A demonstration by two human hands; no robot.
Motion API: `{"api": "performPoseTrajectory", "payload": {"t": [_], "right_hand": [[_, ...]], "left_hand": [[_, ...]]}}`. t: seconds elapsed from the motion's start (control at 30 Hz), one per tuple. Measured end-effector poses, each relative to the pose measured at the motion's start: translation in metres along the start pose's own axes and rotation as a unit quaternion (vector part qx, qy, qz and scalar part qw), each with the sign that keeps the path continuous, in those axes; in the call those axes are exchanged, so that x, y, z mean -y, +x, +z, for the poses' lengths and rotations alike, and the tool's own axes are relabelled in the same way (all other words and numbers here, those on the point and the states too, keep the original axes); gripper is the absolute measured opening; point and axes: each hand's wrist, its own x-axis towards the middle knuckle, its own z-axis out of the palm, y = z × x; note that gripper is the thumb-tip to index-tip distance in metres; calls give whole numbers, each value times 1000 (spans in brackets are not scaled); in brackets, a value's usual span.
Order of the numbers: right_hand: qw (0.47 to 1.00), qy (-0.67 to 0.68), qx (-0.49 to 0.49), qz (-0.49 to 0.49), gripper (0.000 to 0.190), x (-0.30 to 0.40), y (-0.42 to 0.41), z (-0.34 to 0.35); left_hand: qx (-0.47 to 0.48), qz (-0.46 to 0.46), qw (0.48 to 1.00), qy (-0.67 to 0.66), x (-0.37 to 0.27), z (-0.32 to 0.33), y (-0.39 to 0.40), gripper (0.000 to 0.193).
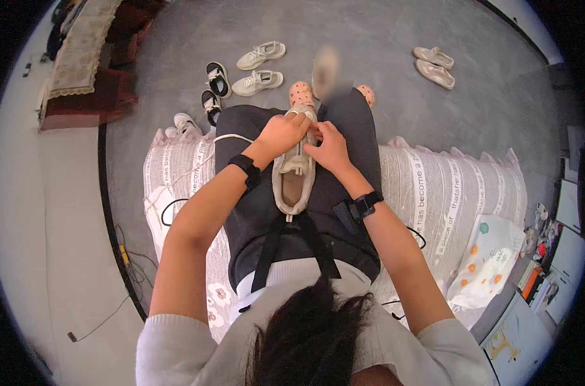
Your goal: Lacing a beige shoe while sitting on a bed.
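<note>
A beige sneaker (pixel 276 178) lies on my lap, its heel towards me and its toe pointing away. My left hand (pixel 286 131) grips the sneaker around the front of its lacing, fingers bent down onto the upper. At the shoe's right side is my right hand (pixel 330 144), thumb near the tongue and fingertips close to those of my left hand; what lies between these fingertips is hidden. A white shoelace (pixel 232 137) loops out from beneath my left wrist across my left thigh. Past the sneaker's toe shows a pink clog (pixel 301 93), with a blurred beige shoe (pixel 325 72) beside it.
White sneakers (pixel 257 83) and black sneakers (pixel 218 81) stand on the grey floor ahead to the left. Beige shoes (pixel 434 72) lie farther right. Striped fabric (pixel 403 193) covers the seat, bearing a white printed bag (pixel 485 260). Cables (pixel 133 270) lie at the left wall.
</note>
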Motion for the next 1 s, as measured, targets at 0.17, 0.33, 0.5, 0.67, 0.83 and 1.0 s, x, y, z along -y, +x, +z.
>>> {"api": "performPoseTrajectory", "payload": {"t": [0.17, 0.33, 0.5, 0.67, 0.83, 1.0], "right_hand": [[999, 21, -38, -23, 38, -7, 2, 7], [1000, 14, -26, -8, 40, -11, 8, 9], [994, 89, -40, 44, 34, -13, 8, 10], [994, 63, -17, 84, 21, -3, 4, 0], [997, 44, -53, 19, 14, 2, 3, 3], [996, 47, -55, -42, 15, 1, 11, 11]], "left_hand": [[-44, 1, 998, -33, 4, 7, -4, 16], [-64, -9, 997, -47, -1, 8, -2, 19], [-58, -8, 995, -85, -6, 6, 9, 19], [-83, -34, 976, -197, -9, -6, 7, 18], [-88, -108, 941, -308, -11, -9, -9, 14], [-108, -198, 906, -358, -13, -5, -29, 16]]}}
